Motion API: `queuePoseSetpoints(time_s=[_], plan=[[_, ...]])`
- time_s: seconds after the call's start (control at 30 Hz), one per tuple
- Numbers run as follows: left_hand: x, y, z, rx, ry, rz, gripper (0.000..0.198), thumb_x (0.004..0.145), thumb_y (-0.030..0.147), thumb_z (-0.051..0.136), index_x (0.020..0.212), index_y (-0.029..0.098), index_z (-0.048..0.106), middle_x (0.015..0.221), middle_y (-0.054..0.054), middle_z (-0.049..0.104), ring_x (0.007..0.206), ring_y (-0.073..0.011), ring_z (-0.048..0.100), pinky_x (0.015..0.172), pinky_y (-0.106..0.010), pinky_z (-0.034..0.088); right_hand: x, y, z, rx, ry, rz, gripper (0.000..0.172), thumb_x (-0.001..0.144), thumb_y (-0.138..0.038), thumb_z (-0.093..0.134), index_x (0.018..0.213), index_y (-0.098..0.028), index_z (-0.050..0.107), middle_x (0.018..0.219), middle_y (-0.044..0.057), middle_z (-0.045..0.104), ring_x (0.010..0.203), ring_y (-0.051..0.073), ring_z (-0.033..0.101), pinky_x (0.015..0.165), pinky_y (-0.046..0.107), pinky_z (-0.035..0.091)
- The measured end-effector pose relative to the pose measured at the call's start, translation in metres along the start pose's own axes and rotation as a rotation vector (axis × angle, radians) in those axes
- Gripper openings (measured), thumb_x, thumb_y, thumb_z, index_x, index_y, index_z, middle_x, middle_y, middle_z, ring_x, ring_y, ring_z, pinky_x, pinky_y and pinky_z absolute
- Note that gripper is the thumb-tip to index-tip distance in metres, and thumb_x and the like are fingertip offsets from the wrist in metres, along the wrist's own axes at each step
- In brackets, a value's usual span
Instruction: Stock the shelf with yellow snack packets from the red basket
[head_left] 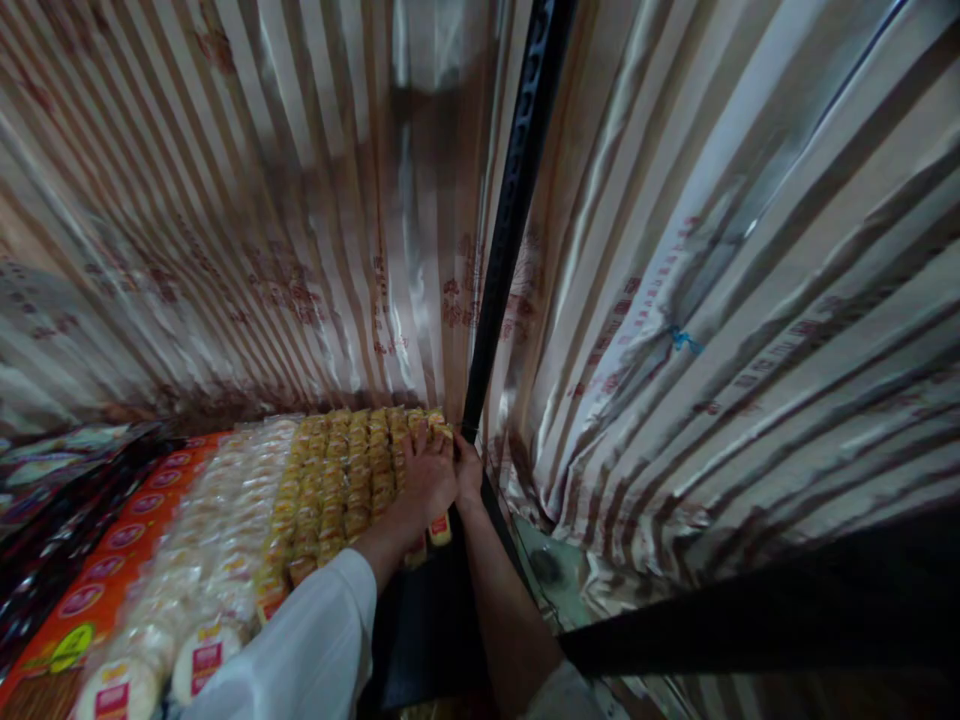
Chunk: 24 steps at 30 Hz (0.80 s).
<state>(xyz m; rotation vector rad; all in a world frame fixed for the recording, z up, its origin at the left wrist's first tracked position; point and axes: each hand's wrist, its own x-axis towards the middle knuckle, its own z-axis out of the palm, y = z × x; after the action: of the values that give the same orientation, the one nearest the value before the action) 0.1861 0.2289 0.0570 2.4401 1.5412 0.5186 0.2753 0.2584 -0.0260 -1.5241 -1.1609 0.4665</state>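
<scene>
My left hand (429,474) rests on the right-hand rows of small yellow wrapped snack packs (330,480), its fingers spread over their tops at the far end. Close beside it, my right hand (469,472) is at the outer right side of the same rows, next to the black upright post (510,220). The right fingers are partly hidden, so their grip is unclear. One yellow pack with a red label (440,528) shows at the near end of the last row, below my left hand.
Rows of clear-wrapped round white cakes (214,530) lie left of the yellow packs. Beyond them are an orange carton (124,535) and dark glossy packages (56,530). The black shelf (427,630) shows in front; striped plastic sheeting (300,220) hangs behind and to the right.
</scene>
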Motion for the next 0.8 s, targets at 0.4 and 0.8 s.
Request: queuePoseSetpoints(time_s=[0.4,0.8], plan=[[0.009,-0.021,0.028,0.029,0.059,0.055,0.038,0.083,0.019,0.041,0.116,0.018,0.059,0.127,-0.01,0.055,0.136,-0.0323,0.019,0.109,-0.057,0.006,-0.01,0.013,0.001,-0.123,0.044,-0.034,0.044,0.075,-0.021,0.042,0.115,-0.015,0.06,0.104,0.011,0.067,0.093,0.02,0.06,0.086,0.034,0.046],[0.007,-0.011,0.01,0.051,-0.006,0.076,0.037,0.083,0.019,0.04,0.114,0.013,0.059,0.128,-0.014,0.054,0.132,-0.0291,0.03,0.109,-0.052,0.014,-0.003,0.023,0.007,0.012,0.0,-0.02,0.047,0.07,-0.021,0.046,0.114,-0.016,0.061,0.109,0.01,0.065,0.099,0.02,0.058,0.091,0.036,0.044]])
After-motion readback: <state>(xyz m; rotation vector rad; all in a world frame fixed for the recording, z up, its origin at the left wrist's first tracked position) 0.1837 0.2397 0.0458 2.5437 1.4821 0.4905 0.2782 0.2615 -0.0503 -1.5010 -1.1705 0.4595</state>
